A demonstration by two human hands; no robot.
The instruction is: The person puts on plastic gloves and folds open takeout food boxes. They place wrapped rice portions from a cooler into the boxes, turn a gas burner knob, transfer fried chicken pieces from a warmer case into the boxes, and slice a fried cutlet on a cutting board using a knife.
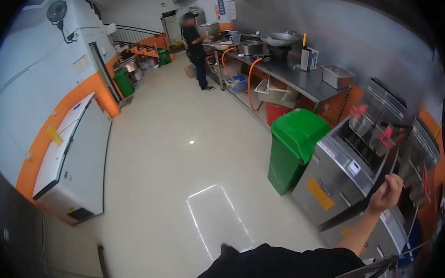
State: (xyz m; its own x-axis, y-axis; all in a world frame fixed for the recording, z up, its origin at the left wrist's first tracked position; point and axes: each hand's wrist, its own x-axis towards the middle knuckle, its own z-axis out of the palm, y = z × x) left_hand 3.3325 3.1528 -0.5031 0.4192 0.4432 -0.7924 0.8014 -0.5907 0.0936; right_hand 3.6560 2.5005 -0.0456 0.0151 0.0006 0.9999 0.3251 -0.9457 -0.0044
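Note:
My left hand (386,194) reaches out over the fryers at the right, its fingers curled together. A small thin thing may stick out at the fingertips, too small to name. Near the hand stand a steel fryer (334,158) and wire fry baskets with red handles (385,136). Of my right arm, at most a strip of skin shows at the bottom edge; its fingers are hidden. Close to that strip, a dark flat thing with a pale rim (365,271) juts into view, and I cannot tell whether it is held.
A green lidded bin (296,145) stands beside the fryer. Beyond it, a long steel counter (300,79) carries pans and a steel container (338,76). A person (195,50) in dark clothes stands there. A white chest freezer (80,161) lines the left wall.

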